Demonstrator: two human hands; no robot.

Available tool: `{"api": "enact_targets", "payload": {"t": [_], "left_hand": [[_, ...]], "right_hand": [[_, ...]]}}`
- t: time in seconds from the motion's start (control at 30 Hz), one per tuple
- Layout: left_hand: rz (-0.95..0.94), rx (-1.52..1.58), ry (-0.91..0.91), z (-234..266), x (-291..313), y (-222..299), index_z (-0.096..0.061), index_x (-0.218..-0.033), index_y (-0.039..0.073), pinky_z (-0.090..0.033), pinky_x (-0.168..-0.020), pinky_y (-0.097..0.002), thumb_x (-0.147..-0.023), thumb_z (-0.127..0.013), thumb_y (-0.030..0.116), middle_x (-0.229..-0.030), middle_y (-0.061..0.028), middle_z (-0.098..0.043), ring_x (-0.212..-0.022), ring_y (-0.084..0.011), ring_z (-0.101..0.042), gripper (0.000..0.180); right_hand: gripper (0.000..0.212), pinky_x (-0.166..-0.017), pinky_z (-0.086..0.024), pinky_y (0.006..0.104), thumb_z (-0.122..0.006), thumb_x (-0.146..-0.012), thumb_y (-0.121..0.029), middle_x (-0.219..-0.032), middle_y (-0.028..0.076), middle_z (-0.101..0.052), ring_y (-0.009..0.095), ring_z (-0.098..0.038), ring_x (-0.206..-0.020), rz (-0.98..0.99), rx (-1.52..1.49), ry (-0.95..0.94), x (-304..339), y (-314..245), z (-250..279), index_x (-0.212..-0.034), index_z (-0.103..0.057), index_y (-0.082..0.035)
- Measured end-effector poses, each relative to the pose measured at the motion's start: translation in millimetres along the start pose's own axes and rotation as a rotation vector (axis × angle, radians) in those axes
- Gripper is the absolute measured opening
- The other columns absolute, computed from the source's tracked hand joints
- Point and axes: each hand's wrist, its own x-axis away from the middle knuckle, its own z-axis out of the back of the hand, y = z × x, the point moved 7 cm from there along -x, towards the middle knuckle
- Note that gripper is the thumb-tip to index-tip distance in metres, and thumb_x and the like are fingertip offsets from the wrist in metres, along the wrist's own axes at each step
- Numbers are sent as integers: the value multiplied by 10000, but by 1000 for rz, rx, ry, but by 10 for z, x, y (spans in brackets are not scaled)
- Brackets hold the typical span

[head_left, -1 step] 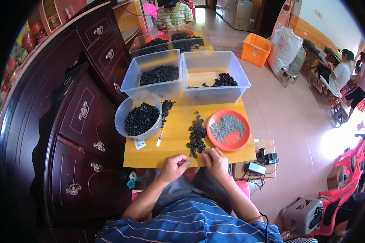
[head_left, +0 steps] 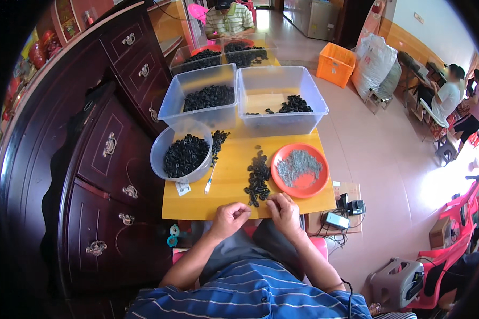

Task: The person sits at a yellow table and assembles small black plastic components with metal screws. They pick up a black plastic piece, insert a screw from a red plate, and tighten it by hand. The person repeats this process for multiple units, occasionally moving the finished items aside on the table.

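At the front edge of the yellow table (head_left: 189, 208), my left hand (head_left: 230, 219) is closed, thumb and fingertips pressed together. Whatever it pinches, if anything, is too small to make out. Across a small gap my right hand (head_left: 286, 215) is closed the same way, beside the near end of a strip of small black oval pieces (head_left: 258, 178). To the right of that strip, an orange-red plate (head_left: 323, 183) holds small grey bits (head_left: 299, 166). On the left stands a round translucent tub (head_left: 155, 159) filled with black pieces (head_left: 186, 156), and more black pieces (head_left: 219, 142) lie beside it.
Two clear bins (head_left: 170, 103) (head_left: 282, 122) with black pieces stand farther back. A white pen-like tool (head_left: 208, 185) lies near the tub. Dark cabinets (head_left: 117, 159) line the left. Another person (head_left: 231, 21) sits at the far end. A boxed adapter (head_left: 336, 221) lies right of the table.
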Motion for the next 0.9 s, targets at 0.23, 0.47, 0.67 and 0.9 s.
{"api": "enact_targets", "payload": {"t": [0.23, 0.47, 0.67, 0.9], "left_hand": [[-42, 62, 3, -100, -130, 246, -699, -908, 14, -485, -566, -253, -881, -731, 41, -726, -32, -678, -623, -66, -614, 50], [-72, -18, 30, -54, -268, 304, -711, -965, 2, -511, -630, -244, -901, -699, 38, -821, -37, -710, -699, -70, -634, 74], [-28, 9, 56, -47, -224, 220, -709, -986, -1, -514, -645, -239, -909, -691, 29, -837, -29, -710, -701, -66, -627, 85], [-19, 5, 49, -79, -253, 255, -704, -978, -5, -517, -633, -251, -908, -686, 16, -819, -45, -710, -686, -87, -644, 75]], "right_hand": [[96, -674, -502, 220, -656, -1006, -117, -827, -21, -643, 57, -608, -751, -401, -906, -117, 10, 151, -244, -1029, -644, -25], [125, -680, -509, 221, -649, -990, -85, -851, -19, -648, 52, -604, -739, -439, -945, -134, 82, 258, -348, -1097, -646, -20], [162, -703, -514, 214, -654, -952, -18, -918, -11, -676, 46, -614, -778, -508, -1056, -125, 123, 125, -320, -1114, -654, -2], [172, -710, -507, 208, -661, -944, -12, -902, -12, -684, 39, -612, -782, -520, -1008, -129, 112, 108, -287, -1115, -662, 11]]}}
